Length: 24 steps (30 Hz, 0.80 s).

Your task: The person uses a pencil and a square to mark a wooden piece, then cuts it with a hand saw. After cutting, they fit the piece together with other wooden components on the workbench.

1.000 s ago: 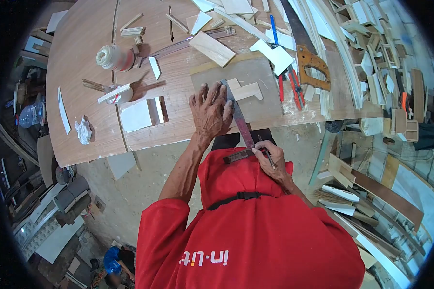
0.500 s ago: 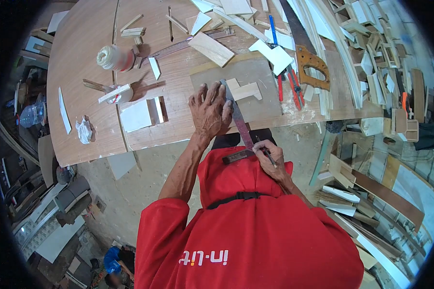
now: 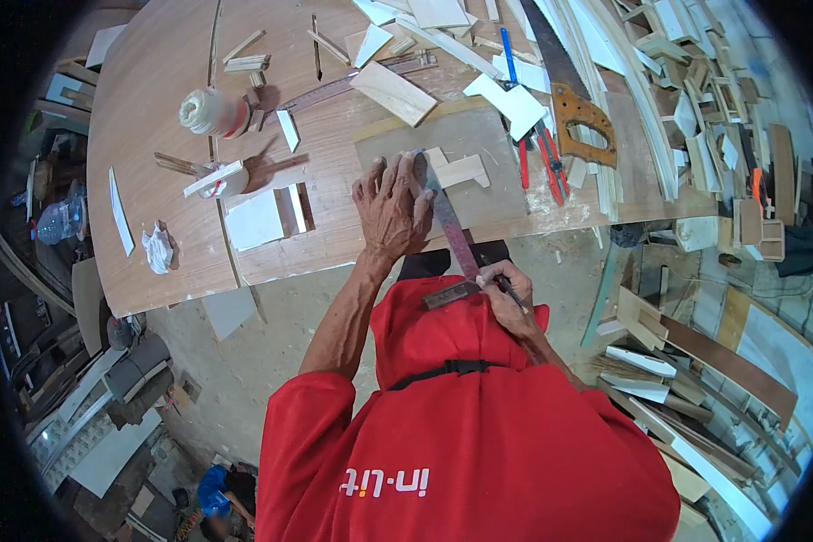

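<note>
A try square with a stained, reddish metal blade runs from the table edge toward my body. Its dark stock lies over my red apron. My left hand lies on the board with fingers stretched and spread, its thumb side against the blade's far end. Closed at the near corner of the square, my right hand also has a dark pen-like stick between its fingers. Just right of the blade is a small pale wooden piece with a notched outline, resting on a flat greyish board.
A handsaw, red-handled pliers and a white cut template lie to the right. Leftward stand a jar and a white cup with sticks. A person in blue is low at the left.
The square's near end and my right hand have shifted slightly, with the stock a little farther right. My left hand stays in about the same place.
</note>
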Each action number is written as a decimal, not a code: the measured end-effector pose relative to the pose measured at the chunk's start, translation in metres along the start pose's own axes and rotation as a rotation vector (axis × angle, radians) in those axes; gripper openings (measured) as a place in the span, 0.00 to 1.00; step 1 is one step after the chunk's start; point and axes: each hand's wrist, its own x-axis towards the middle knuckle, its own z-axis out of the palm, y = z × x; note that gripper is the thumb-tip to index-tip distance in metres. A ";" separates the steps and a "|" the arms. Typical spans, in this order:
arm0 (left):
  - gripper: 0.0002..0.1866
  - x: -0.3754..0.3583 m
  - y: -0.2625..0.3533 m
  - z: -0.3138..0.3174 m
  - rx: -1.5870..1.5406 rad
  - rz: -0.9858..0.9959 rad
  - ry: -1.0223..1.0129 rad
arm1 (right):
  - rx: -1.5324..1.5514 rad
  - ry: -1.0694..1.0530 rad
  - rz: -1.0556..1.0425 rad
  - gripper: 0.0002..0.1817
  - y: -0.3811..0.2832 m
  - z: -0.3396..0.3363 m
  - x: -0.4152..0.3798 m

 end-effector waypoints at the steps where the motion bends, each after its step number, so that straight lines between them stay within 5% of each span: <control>1: 0.34 0.000 0.000 0.000 0.009 0.006 -0.014 | -0.019 0.035 -0.004 0.04 0.000 -0.002 -0.002; 8: 0.33 -0.002 -0.004 0.003 0.028 -0.013 -0.025 | 0.156 0.128 -0.086 0.07 -0.003 -0.007 -0.009; 24: 0.28 -0.002 -0.003 0.002 -0.032 0.020 0.051 | 0.009 -0.047 -0.054 0.06 -0.004 0.005 -0.006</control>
